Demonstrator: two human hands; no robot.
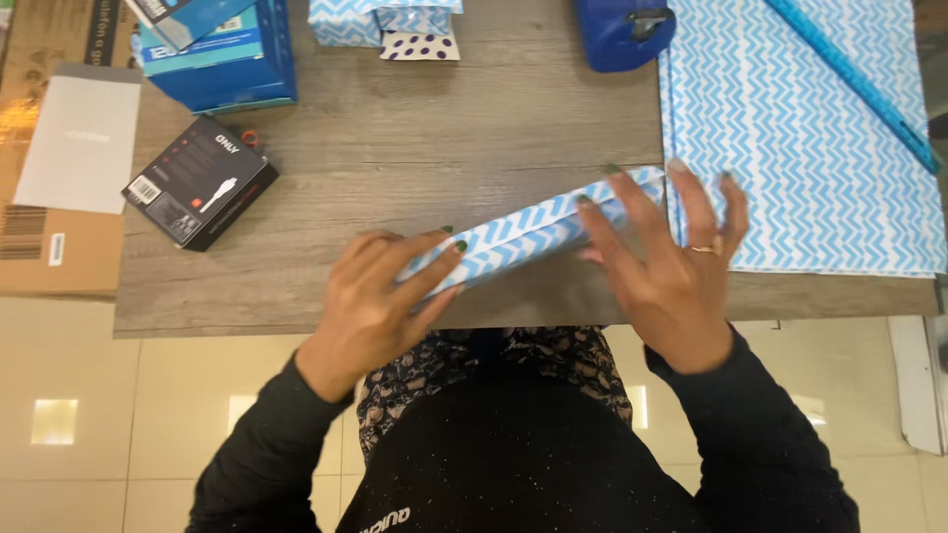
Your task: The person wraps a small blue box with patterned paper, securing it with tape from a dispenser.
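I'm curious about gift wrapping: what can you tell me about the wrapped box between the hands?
The box is long and flat, covered in paper with a blue-and-white chevron pattern. It is held tilted on edge over the table, its right end higher and farther away. The left hand grips its near end, fingers across the face; the right hand spreads over its far end. That end reaches the sheet of matching paper. A lengthwise fold or seam shows along its side.
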